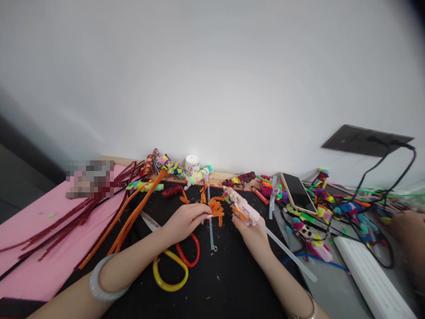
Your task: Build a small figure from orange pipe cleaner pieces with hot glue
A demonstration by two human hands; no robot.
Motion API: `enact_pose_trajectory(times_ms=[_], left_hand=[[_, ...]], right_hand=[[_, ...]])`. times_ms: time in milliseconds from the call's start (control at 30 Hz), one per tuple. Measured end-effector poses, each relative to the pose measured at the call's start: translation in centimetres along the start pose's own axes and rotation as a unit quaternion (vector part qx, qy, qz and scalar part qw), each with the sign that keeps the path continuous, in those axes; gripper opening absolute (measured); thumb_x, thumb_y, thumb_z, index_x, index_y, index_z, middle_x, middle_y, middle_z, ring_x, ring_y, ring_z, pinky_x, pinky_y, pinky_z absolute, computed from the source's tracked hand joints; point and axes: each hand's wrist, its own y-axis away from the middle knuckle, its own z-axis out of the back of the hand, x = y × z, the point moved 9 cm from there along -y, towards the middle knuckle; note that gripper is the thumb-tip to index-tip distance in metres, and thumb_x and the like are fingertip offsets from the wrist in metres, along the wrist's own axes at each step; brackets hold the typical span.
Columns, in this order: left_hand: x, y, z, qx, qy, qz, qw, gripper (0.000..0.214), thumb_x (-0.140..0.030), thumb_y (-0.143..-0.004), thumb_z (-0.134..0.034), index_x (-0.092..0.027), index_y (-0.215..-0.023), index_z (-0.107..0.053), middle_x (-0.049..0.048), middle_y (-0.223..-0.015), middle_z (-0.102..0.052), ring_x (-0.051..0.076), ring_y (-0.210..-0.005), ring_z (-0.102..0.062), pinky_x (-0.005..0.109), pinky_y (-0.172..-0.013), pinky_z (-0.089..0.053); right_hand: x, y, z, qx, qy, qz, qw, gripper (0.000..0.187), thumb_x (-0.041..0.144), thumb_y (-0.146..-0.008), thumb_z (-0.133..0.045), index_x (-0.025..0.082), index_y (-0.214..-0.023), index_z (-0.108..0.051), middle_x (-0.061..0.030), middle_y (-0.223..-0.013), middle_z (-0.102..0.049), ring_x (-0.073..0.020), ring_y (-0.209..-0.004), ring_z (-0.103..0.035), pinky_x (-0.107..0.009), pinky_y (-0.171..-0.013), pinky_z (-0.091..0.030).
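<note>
My right hand (254,237) is closed around a pale pink glue gun (247,210), its nozzle pointing up and left. A long translucent glue stick (292,254) sticks out of its back end. My left hand (189,219) has thumb and fingers pinched together beside a small heap of short orange pipe cleaner pieces (217,210); what lies between the fingertips is too small to make out. Below those fingertips a loose glue stick (211,235) lies on the black mat (219,288). Scissors (171,270) with red and yellow handles lie partly under my left forearm.
Long orange (133,221) and dark red pipe cleaners (79,208) spread leftward over a pink surface (36,221). A white tub (191,165) stands by the wall. To the right are a phone (299,192), several pipe cleaner figures, cables, a white power strip (368,274) and another person's blurred hand (410,235).
</note>
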Motion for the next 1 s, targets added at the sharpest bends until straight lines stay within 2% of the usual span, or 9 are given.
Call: enact_pose_trajectory(times_ms=[133, 267, 433, 533, 633, 700, 767, 867, 1000], left_hand=[[0.0, 0.0, 0.3, -0.02, -0.004, 0.003, 1.0, 0.017, -0.02, -0.092, -0.043, -0.019, -0.091, -0.06, 0.0016, -0.082, -0.066, 0.013, -0.071, -0.06, 0.022, -0.071, -0.044], [1.1, -0.1, 1.3, -0.059, 0.022, 0.062, 0.996, 0.018, -0.022, -0.092, -0.042, -0.019, -0.085, -0.058, -0.0006, -0.075, -0.063, 0.012, -0.065, -0.058, 0.022, -0.067, -0.043], [1.4, -0.2, 1.4, -0.057, 0.057, 0.09, 0.993, 0.019, -0.023, -0.092, -0.041, -0.018, -0.083, -0.057, -0.001, -0.072, -0.062, 0.011, -0.06, -0.057, 0.021, -0.063, -0.043], [1.3, -0.2, 1.1, -0.044, 0.052, 0.078, 0.995, 0.019, -0.021, -0.091, -0.041, -0.018, -0.084, -0.058, -0.0007, -0.074, -0.063, 0.011, -0.059, -0.057, 0.021, -0.064, -0.044], [0.9, -0.1, 0.7, -0.028, 0.025, 0.049, 0.998, 0.018, -0.02, -0.092, -0.041, -0.018, -0.089, -0.059, 0.0012, -0.079, -0.065, 0.011, -0.064, -0.059, 0.022, -0.067, -0.045], [0.3, 0.0, 0.2, -0.005, -0.005, 0.016, 1.0, 0.019, -0.021, -0.093, -0.041, -0.019, -0.093, -0.06, 0.0031, -0.084, -0.066, 0.013, -0.072, -0.06, 0.023, -0.071, -0.045], [-0.7, 0.1, -0.4, 0.021, -0.033, -0.023, 0.999, 0.021, -0.023, -0.094, -0.04, -0.019, -0.095, -0.061, 0.0045, -0.087, -0.067, 0.015, -0.079, -0.061, 0.024, -0.075, -0.045], [-2.0, 0.3, -1.0, 0.046, -0.059, -0.066, 0.995, 0.023, -0.023, -0.095, -0.038, -0.018, -0.098, -0.06, 0.0059, -0.09, -0.067, 0.016, -0.083, -0.061, 0.024, -0.075, -0.045], [-3.0, 0.4, -1.7, 0.07, -0.084, -0.086, 0.99, 0.025, -0.022, -0.095, -0.036, -0.018, -0.095, -0.06, 0.0055, -0.088, -0.067, 0.016, -0.081, -0.061, 0.025, -0.074, -0.045]], right_hand=[[-0.2, -0.6, 0.9, 0.007, 0.109, 0.027, 0.994, 0.022, 0.027, -0.073, -0.059, 0.016, -0.092, -0.062, -0.0066, -0.086, -0.069, -0.0199, -0.073, -0.063, -0.028, -0.066, -0.048], [-0.5, -1.5, 1.5, 0.049, 0.258, 0.077, 0.962, 0.029, 0.02, -0.07, -0.059, 0.018, -0.098, -0.06, -0.0071, -0.096, -0.065, -0.0219, -0.085, -0.061, -0.03, -0.074, -0.044], [-2.8, -2.0, 1.7, 0.083, 0.351, 0.05, 0.931, 0.036, 0.018, -0.068, -0.058, 0.019, -0.104, -0.058, -0.0073, -0.098, -0.061, -0.0244, -0.093, -0.058, -0.034, -0.078, -0.042], [-2.2, -1.8, 1.7, 0.07, 0.337, 0.077, 0.936, 0.04, 0.017, -0.067, -0.056, 0.018, -0.108, -0.056, -0.01, -0.108, -0.056, -0.0267, -0.102, -0.053, -0.039, -0.086, -0.041], [0.4, -1.3, 1.9, 0.034, 0.275, 0.14, 0.951, 0.046, 0.011, -0.068, -0.051, 0.018, -0.113, -0.051, -0.0127, -0.119, -0.049, -0.028, -0.116, -0.044, -0.044, -0.097, -0.036], [2.4, -0.6, 1.9, 0.022, 0.221, 0.186, 0.957, 0.043, 0.011, -0.073, -0.05, 0.018, -0.116, -0.049, -0.0131, -0.123, -0.047, -0.027, -0.121, -0.041, -0.046, -0.102, -0.032], [4.0, 0.5, 0.9, 0.052, 0.179, 0.237, 0.954, 0.042, 0.016, -0.078, -0.055, 0.02, -0.119, -0.047, -0.012, -0.121, -0.05, -0.026, -0.118, -0.044, -0.044, -0.099, -0.035], [4.8, 2.3, -2.2, 0.168, 0.15, 0.28, 0.933, 0.036, 0.02, -0.082, -0.059, 0.022, -0.117, -0.052, -0.0091, -0.112, -0.058, -0.0227, -0.107, -0.051, -0.039, -0.092, -0.042], [4.7, 3.0, -3.2, 0.165, 0.123, 0.289, 0.935, 0.01, 0.02, -0.088, -0.054, 0.02, -0.096, -0.061, -0.0052, -0.087, -0.064, -0.018, -0.082, -0.057, -0.032, -0.075, -0.047]])
